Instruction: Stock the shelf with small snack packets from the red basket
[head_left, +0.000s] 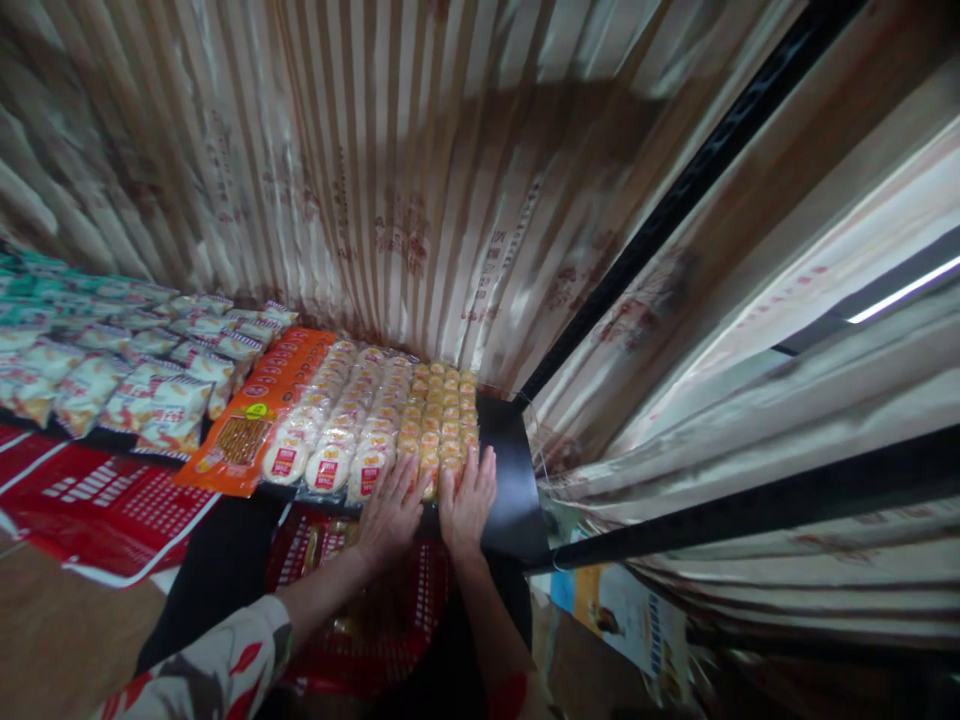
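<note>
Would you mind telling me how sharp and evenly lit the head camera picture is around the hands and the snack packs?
Head view: the left hand and right hand on the golden snack packs are fairly sharp and warmly lit; the striped wall is streaked with motion blur and bent by wide-angle distortion; a light strip glares at right; the bottom edge lies in shadow.

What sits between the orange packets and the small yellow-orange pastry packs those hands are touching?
In the head view, rows of round white cakes in clear wrap fill the shelf between the orange packets and the yellow-orange pastry packs under both hands.
</note>
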